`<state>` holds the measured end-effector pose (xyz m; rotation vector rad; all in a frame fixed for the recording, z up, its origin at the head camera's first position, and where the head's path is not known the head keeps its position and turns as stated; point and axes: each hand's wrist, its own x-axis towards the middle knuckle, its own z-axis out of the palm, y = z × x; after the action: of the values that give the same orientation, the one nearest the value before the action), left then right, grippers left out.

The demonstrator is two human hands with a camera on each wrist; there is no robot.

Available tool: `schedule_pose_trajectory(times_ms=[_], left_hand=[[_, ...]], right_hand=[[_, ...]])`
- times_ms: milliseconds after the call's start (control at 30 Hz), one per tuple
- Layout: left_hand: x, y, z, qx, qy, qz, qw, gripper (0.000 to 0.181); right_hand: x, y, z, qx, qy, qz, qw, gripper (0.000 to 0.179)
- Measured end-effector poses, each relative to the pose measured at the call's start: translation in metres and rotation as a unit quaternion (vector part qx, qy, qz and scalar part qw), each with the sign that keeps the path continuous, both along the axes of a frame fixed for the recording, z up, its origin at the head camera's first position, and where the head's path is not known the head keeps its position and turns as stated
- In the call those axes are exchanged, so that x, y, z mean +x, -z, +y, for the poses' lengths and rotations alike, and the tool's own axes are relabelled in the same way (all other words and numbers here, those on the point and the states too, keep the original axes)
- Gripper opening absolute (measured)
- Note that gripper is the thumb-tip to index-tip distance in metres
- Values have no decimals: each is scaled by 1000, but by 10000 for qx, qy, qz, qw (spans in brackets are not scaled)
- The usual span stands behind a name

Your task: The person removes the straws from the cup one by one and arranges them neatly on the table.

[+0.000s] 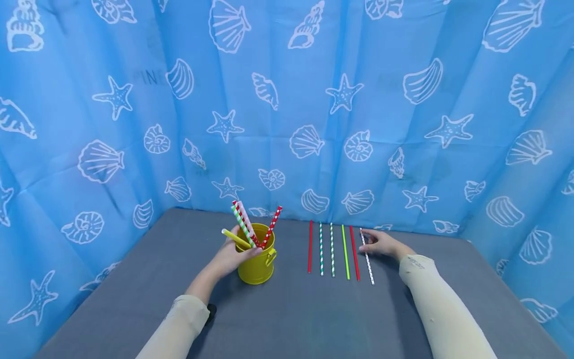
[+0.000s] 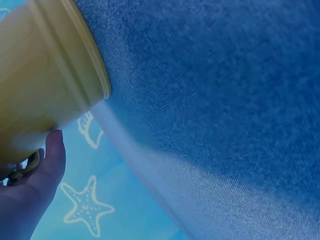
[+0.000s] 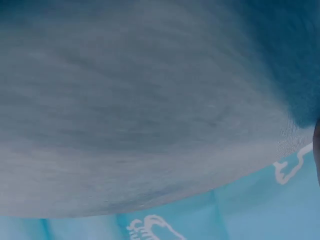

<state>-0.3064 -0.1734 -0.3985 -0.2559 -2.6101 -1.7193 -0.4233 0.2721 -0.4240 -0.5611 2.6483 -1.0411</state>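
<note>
In the head view my left hand (image 1: 230,257) grips the rim of a small yellow metal bucket (image 1: 255,271) standing on the table. Several paper straws lean in it, among them a yellow straw (image 1: 235,238), a green-striped straw (image 1: 242,224) and a red straw with white dots (image 1: 272,227). The left wrist view shows the bucket's side (image 2: 50,65) close up, with fingers against it. My right hand (image 1: 383,244) is at the upper end of a white patterned straw (image 1: 368,264), thumb and fingertips apart around it; whether they touch it is unclear. The right wrist view hardly shows this hand.
Left of the white straw, several more lie side by side: a red straw (image 1: 354,254), a lime straw (image 1: 345,252), two green-striped straws (image 1: 332,249) and another red straw (image 1: 310,247). A blue seashell-patterned curtain (image 1: 287,109) hangs behind the grey table (image 1: 287,319).
</note>
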Motion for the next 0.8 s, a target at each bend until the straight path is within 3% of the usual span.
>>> schedule_pose_trajectory(times_ms=[233,333,800], left_hand=[[0,1,1,-79,-8,23,10000,93],[0,0,2,-43,49,15,10000,93],[1,0,0,-59,106,41,9999,85]], right_hand=[[34,-7,6,270,-608,-223,9975,85],[45,-7,7,273,-687,-313,9968,85],[54,-9,-4,853,12,-438,9954,85]])
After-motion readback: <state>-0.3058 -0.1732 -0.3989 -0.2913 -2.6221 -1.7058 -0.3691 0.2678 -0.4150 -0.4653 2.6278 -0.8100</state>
